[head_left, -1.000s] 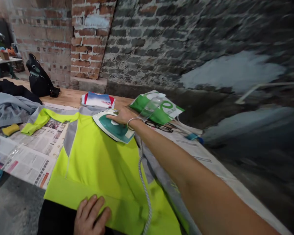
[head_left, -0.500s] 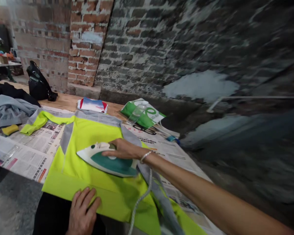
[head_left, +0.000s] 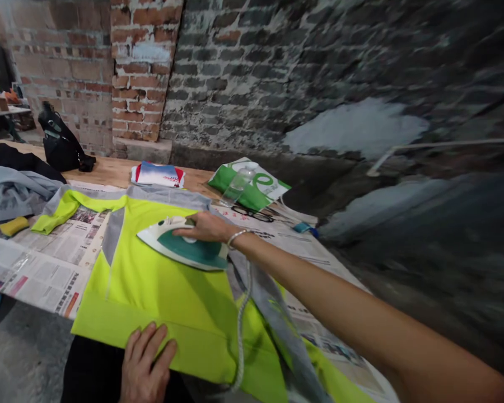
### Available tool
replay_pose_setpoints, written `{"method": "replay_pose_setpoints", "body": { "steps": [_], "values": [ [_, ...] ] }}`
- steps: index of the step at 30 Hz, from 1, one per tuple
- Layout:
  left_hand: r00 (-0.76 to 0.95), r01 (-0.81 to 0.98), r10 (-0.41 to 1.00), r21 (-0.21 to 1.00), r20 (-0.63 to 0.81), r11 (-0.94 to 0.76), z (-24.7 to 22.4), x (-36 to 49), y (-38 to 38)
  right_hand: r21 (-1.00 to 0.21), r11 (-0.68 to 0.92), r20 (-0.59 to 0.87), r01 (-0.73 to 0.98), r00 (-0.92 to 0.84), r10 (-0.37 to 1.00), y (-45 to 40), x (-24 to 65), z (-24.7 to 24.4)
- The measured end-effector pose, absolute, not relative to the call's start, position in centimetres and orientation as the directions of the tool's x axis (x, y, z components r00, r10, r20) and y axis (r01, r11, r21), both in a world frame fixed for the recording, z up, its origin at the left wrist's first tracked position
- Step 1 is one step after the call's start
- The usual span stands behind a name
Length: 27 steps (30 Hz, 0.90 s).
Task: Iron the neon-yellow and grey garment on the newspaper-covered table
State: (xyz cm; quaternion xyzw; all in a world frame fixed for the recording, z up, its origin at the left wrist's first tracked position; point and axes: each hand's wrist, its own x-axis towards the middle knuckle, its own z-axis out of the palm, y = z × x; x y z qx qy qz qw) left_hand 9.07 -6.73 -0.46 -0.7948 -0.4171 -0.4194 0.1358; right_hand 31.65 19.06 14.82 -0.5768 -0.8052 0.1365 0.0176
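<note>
A neon yellow garment with grey panels [head_left: 151,285] lies spread over the table, its hem hanging at the near edge. My right hand [head_left: 204,227] is wrapped round the handle of a white and green iron [head_left: 189,250], which rests on the upper middle of the garment, tip to the left. The iron's grey cord [head_left: 242,330] runs down over the cloth. My left hand [head_left: 148,358] lies on the hem at the near edge, fingers spread a little and flat on the fabric.
Newspapers [head_left: 46,268] cover the wooden table [head_left: 109,168]. At the left are grey clothing [head_left: 17,193], a yellow sponge [head_left: 14,226] and a black bag [head_left: 61,140]. Behind are a folded cloth [head_left: 157,174], a green and white bag [head_left: 252,184], a clear bottle [head_left: 235,187] and glasses [head_left: 254,214].
The iron, with my right hand on it, has moved up the garment, away from the hem. My left hand stays at the hem. The camera view has shifted slightly.
</note>
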Motion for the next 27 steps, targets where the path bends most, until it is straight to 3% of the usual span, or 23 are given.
{"method": "replay_pose_setpoints", "body": {
  "steps": [8,11,14,19,23,27],
  "values": [
    [0.31,0.764,0.554,0.144,0.773,-0.629,-1.4,9.1,-6.8,-0.169,0.052,-0.01,0.984,-0.054,0.998,28.1,32.7,13.1],
    [0.247,0.762,0.558,0.197,0.792,-0.617,-1.8,9.8,-6.9,-0.198,0.018,-0.081,0.98,-0.035,0.996,27.9,32.8,13.2],
    [0.165,0.752,0.552,0.258,0.817,-0.607,-1.9,10.1,-7.0,-0.284,0.032,-0.217,0.958,-0.097,0.971,25.6,32.6,14.0],
    [0.269,0.782,0.551,0.155,0.79,-0.604,-1.4,9.4,-7.0,-0.338,0.207,-0.26,0.918,-0.302,0.917,18.4,31.4,15.1],
    [0.252,0.797,0.544,0.148,0.8,-0.586,-1.4,9.2,-7.1,-0.417,0.347,-0.309,0.84,-0.491,0.815,12.2,30.6,15.6],
    [0.258,0.802,0.536,0.131,0.804,-0.583,-1.5,9.5,-7.0,-0.369,0.434,-0.282,0.822,-0.544,0.79,9.1,30.5,15.6]
  ]
}}
